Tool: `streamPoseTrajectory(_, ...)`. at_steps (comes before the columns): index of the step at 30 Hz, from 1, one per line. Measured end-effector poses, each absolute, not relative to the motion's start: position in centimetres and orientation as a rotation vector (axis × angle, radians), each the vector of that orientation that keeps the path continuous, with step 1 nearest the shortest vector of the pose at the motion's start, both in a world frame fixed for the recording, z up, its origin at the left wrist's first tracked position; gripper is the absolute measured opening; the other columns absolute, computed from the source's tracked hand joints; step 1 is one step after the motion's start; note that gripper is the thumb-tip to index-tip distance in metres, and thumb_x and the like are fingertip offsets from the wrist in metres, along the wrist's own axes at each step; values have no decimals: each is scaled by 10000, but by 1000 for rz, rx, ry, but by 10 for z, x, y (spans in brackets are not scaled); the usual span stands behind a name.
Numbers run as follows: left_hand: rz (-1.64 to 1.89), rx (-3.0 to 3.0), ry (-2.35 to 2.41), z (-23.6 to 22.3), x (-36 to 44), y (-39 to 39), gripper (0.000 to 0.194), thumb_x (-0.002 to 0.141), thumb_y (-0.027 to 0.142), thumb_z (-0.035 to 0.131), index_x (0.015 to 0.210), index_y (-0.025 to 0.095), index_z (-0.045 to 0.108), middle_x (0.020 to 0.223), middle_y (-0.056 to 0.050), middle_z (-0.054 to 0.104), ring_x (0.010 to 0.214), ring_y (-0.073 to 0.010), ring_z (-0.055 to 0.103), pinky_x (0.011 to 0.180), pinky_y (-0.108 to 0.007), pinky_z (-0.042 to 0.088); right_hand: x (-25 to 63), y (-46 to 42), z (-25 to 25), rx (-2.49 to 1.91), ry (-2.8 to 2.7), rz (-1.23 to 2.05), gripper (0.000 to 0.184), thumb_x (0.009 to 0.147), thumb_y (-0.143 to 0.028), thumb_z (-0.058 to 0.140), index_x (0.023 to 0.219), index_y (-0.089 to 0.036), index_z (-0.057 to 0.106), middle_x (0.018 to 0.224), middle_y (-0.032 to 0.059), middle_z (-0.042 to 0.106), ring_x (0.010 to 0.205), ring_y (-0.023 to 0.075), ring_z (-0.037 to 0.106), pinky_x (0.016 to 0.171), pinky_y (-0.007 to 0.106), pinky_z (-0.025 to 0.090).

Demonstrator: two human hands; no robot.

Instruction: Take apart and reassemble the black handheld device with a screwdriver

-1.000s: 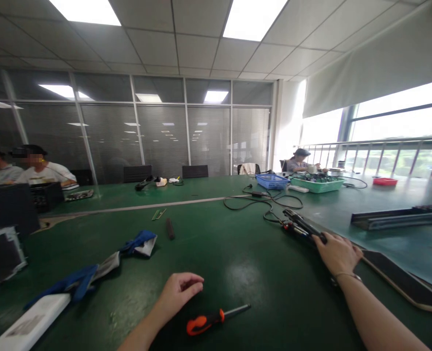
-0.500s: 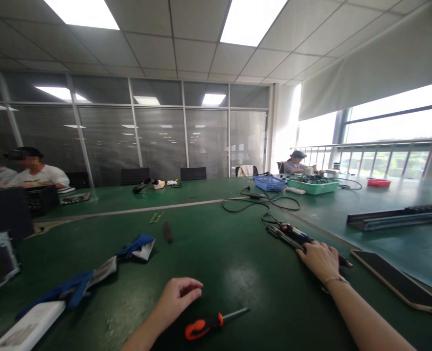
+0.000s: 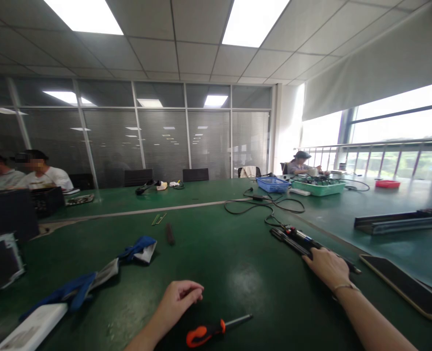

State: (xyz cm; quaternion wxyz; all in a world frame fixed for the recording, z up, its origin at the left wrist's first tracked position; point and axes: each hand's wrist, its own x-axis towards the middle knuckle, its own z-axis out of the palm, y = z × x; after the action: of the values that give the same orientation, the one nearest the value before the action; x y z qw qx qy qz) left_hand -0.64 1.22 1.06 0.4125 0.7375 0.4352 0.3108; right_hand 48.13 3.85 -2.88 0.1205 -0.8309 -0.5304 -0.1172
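My left hand [image 3: 181, 298] hovers over or rests on the green table, fingers curled in and thumb against the fingertips; no object shows in it. Just to its right and nearer me lies a screwdriver [image 3: 205, 333] with an orange and black handle, shaft pointing right. My right hand [image 3: 329, 267] is laid over a long black tool [image 3: 304, 239] with a cable at its far end, the fingers bent round it and partly hidden. Beside that, on its left, lies a slim dark and silver tool [image 3: 287, 240], close to my fingers.
Blue and grey gloves [image 3: 73, 287] and a white box [image 3: 33, 326] lie at left. A dark bar [image 3: 169, 234] lies mid-table. A phone-like slab [image 3: 402, 282] and metal rail [image 3: 395, 222] are at right. Behind stand blue [image 3: 273, 185] and green baskets [image 3: 320, 188]. Several people sit around.
The view has shifted slightly, so things sit a little lower and further right. My left thumb and fingertips have come closer together. My right hand stays on the long black tool.
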Motion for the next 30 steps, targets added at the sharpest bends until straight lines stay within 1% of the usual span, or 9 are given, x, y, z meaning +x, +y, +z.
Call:
streamPoseTrajectory(2, 812, 1846, 1096, 9, -6, 14, 447, 794, 538, 588, 916, 137, 744, 792, -78, 727, 739, -211, 643, 677, -274, 493, 482, 40, -30, -2415, -1546, -293, 324, 872, -442, 522, 838, -163, 683, 878, 135, 644, 797, 275, 655, 616, 337, 465)
streamPoseTrajectory(5, 854, 1818, 1101, 8, -7, 16, 464, 793, 541, 586, 916, 122, 742, 777, -86, 723, 711, -203, 631, 646, -269, 492, 481, 41, -32, -2382, -1551, -259, 327, 886, -437, 508, 890, -158, 679, 882, 131, 637, 784, 255, 661, 610, 313, 473)
streamPoseTrajectory(8, 895, 1802, 1114, 7, -10, 18, 450, 795, 537, 592, 911, 130, 743, 781, -78, 722, 701, -194, 627, 634, -262, 492, 477, 43, -32, -2336, -1572, -247, 335, 888, -422, 515, 989, -143, 671, 902, 134, 635, 805, 255, 659, 650, 316, 483)
streamPoseTrajectory(11, 958, 1795, 1140, 8, -14, 19, 455, 788, 554, 598, 908, 141, 747, 784, -72, 725, 688, -191, 629, 633, -267, 500, 467, 47, -33, -2269, -1606, -232, 360, 887, -406, 519, 1087, -139, 655, 976, 137, 634, 867, 257, 653, 720, 321, 489)
streamPoseTrajectory(15, 1044, 1790, 1192, 9, -16, 19, 446, 794, 542, 594, 909, 139, 747, 784, -74, 731, 689, -201, 640, 641, -282, 520, 446, 52, -36, -2173, -1655, -189, 379, 895, -379, 494, 1161, -149, 637, 1070, 137, 623, 907, 255, 643, 787, 330, 486)
streamPoseTrajectory(18, 1095, 1833, 1239, 8, -15, 20, 388, 820, 482, 579, 932, 147, 739, 825, -73, 739, 743, -219, 666, 681, -295, 537, 421, 57, -37, -2097, -1712, -139, 390, 895, -366, 487, 1190, -150, 625, 1094, 140, 618, 914, 256, 635, 797, 328, 486)
streamPoseTrajectory(22, 1197, 2007, 1324, 3, -13, 22, 285, 841, 382, 580, 991, 187, 724, 971, -69, 733, 890, -234, 670, 781, -313, 532, 372, 64, -36, -1970, -1793, -76, 386, 900, -353, 480, 1211, -167, 612, 1099, 133, 616, 966, 253, 610, 861, 327, 464)
streamPoseTrajectory(27, 1242, 2147, 1332, -1, -14, 23, 270, 875, 279, 541, 1084, 176, 676, 1030, -81, 699, 924, -219, 654, 784, -318, 536, 307, 66, -33, -1771, -1888, 52, 393, 896, -340, 479, 1213, -149, 612, 1098, 133, 613, 1003, 248, 589, 917, 331, 441)
streamPoseTrajectory(30, 1283, 2240, 1420, -1, -18, 24, 285, 852, 262, 573, 1110, 182, 664, 1108, -96, 674, 1022, -248, 624, 890, -383, 511, 284, 60, -30, -1620, -1971, 170, 398, 879, -350, 503, 1216, -175, 619, 1130, 112, 612, 1028, 239, 582, 938, 324, 434)
